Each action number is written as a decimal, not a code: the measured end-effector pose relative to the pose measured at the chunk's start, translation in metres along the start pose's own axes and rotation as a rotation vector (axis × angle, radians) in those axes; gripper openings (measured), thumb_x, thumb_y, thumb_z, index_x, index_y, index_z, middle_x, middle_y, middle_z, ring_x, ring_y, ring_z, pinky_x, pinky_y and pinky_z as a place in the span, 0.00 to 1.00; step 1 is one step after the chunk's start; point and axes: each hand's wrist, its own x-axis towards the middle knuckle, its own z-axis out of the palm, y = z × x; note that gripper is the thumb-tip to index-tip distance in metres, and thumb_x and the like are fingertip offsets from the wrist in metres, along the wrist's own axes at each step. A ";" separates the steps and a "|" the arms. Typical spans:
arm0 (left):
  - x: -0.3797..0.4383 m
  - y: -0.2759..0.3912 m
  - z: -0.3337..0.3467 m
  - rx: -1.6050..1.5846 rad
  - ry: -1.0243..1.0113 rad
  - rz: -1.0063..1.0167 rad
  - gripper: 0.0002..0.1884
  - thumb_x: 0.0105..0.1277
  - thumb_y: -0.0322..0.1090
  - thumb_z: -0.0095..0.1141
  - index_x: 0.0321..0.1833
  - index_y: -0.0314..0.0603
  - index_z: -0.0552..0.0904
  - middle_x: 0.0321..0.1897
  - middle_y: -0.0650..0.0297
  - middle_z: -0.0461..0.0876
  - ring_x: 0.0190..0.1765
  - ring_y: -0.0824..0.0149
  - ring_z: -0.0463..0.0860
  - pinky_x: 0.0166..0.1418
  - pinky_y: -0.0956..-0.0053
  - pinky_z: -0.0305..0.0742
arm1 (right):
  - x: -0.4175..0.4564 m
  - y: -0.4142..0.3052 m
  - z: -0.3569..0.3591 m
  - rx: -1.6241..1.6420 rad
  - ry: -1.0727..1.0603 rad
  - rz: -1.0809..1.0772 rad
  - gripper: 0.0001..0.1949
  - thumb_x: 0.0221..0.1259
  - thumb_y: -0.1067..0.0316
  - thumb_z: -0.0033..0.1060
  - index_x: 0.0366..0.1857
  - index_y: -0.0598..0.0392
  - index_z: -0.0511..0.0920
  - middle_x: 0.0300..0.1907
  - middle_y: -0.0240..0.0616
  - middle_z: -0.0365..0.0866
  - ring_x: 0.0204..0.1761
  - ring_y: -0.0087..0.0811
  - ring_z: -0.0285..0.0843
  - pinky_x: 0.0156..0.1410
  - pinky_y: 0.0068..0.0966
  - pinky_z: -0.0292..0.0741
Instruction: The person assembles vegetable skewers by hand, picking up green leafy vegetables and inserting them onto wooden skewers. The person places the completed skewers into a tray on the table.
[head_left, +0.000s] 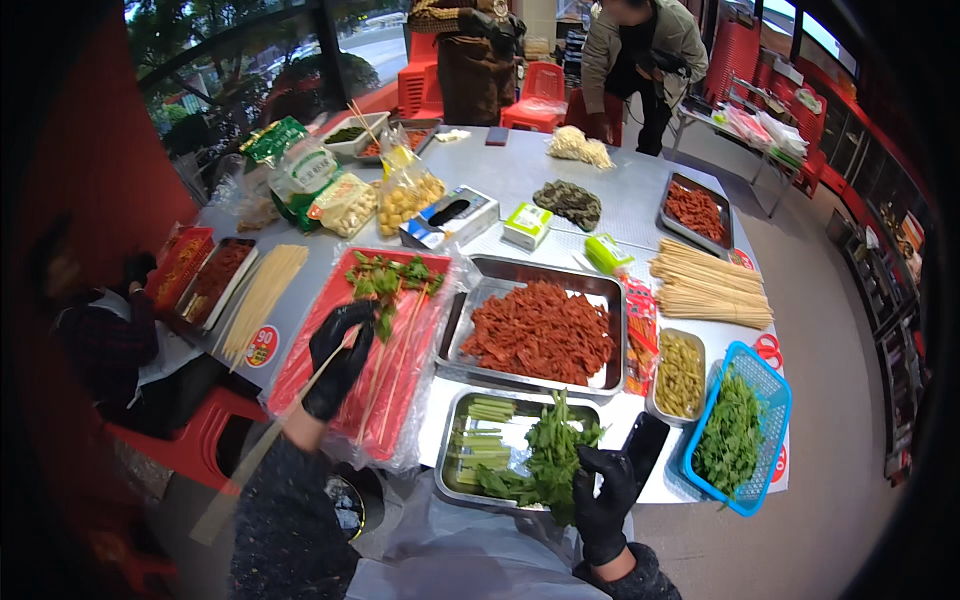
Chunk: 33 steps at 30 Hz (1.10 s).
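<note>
My left hand (341, 360), in a black glove, grips thin bamboo skewers (262, 457) that slant down past my forearm. Below it lies a red tray (307, 386) in clear plastic film, with greens threaded on skewers (397, 279) across its far end. My right hand (604, 495), also gloved in black, has bent fingers beside leafy greens (555, 450) at the right of a steel tray (444, 457). Whether its fingertips pinch a leaf is unclear. Cut green stalks (484, 450) lie in the tray's left half. A dark phone (646, 450) rests beside that hand.
Beyond is a steel tray of red marinated meat strips (540, 330). Right are green pickled peppers (679, 375), a blue basket (776, 442) of herbs and bundled skewers (709, 285). A glove box (450, 217) stands farther back. People are at the left (105, 337) and far side (645, 60).
</note>
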 end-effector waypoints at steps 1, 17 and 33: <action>0.009 -0.026 -0.023 0.184 -0.079 0.174 0.09 0.54 0.21 0.60 0.38 0.34 0.79 0.39 0.55 0.82 0.42 0.59 0.82 0.44 0.72 0.78 | 0.000 0.002 0.005 0.069 0.000 0.017 0.16 0.43 0.79 0.60 0.41 0.55 0.79 0.32 0.39 0.77 0.34 0.35 0.74 0.39 0.28 0.70; 0.050 -0.172 0.079 0.569 -0.549 1.063 0.05 0.55 0.32 0.54 0.30 0.39 0.79 0.27 0.62 0.77 0.31 0.65 0.79 0.31 0.74 0.78 | 0.005 0.014 0.017 0.071 -0.044 0.225 0.14 0.51 0.82 0.53 0.44 0.61 0.78 0.32 0.35 0.75 0.35 0.26 0.73 0.44 0.21 0.70; 0.013 -0.194 0.091 0.551 -0.494 0.805 0.04 0.56 0.33 0.52 0.29 0.41 0.76 0.23 0.62 0.72 0.26 0.64 0.78 0.27 0.71 0.75 | 0.016 0.019 0.026 0.052 -0.071 0.310 0.14 0.51 0.80 0.54 0.44 0.61 0.78 0.33 0.37 0.77 0.37 0.28 0.75 0.44 0.22 0.71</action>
